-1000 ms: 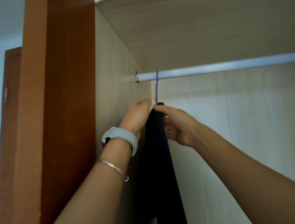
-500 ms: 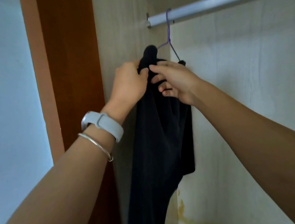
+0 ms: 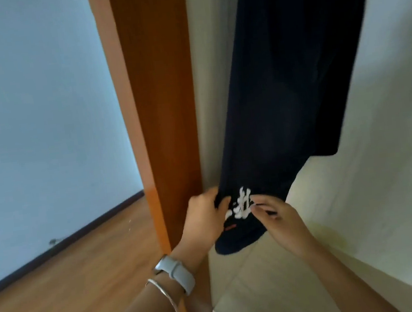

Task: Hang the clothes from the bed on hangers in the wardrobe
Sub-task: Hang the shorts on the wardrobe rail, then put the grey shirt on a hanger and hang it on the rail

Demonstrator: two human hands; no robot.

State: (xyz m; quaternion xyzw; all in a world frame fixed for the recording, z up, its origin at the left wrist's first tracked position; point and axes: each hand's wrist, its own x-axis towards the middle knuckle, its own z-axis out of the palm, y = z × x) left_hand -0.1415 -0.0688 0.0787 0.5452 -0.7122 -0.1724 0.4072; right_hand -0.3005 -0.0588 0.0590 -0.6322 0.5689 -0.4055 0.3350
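A long dark navy cloth garment (image 3: 281,83) hangs inside the wardrobe, close to its left edge, between the orange-brown wooden side panel (image 3: 155,84) and the pale inner wall (image 3: 380,161). Its top runs past the upper border of the view, so whatever supports it is not shown. The left hand (image 3: 204,220), with a grey wristwatch (image 3: 175,271) and a thin metal bangle (image 3: 164,295) on its wrist, grips the garment's left edge near the hem, fingers curled round the cloth. The right hand (image 3: 281,219) pinches the cloth between thumb and fingers, just beside a white printed motif (image 3: 242,203). The step appears to be straightening the hung garment. The main risk is likely a downward pull that is too firm, which could drag the cloth off its unseen support. An uneven pull from the two hands could leave it hanging askew against the side panel.
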